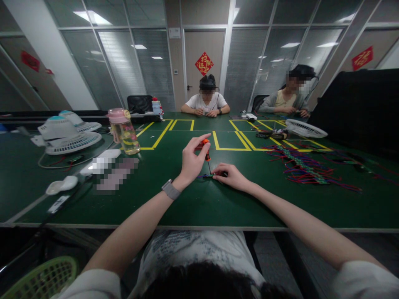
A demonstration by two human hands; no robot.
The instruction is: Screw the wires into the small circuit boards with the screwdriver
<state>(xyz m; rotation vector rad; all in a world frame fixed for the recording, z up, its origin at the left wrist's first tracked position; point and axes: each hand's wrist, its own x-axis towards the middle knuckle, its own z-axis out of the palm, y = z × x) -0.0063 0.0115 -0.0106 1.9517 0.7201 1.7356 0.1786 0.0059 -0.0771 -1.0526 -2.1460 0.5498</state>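
room: office with glass partition walls, ceiling lights and red paper decorations on a door and walls.
surface: long green counter (193,203) marked with yellow tape rectangles.
left hand: left hand (190,160), a watch on its wrist, is raised above the counter; its grip is pinched together on the orange handle of a small screwdriver (206,150) held upright, the tip pointing down.
right hand: right hand (232,176) lies low on the counter, fingers pressed down on a small dark part (209,176); how tightly that grip is closed, i cannot tell.
thing's place: the part sits near the counter's middle, just under the screwdriver tip, between both hands.
to the left: pink-lidded water bottle (124,131), two white fans (67,135) lying flat, cables and white devices.
to the right: bundle of red, blue and purple wires (301,166), another white fan (305,128), a dark screen beyond.
far side: two people seated, hands on the counter.
edges and room: the near counter edge runs just below the forearms; bare green surface surrounds both hands; a green basket (43,280) sits below at lower left.
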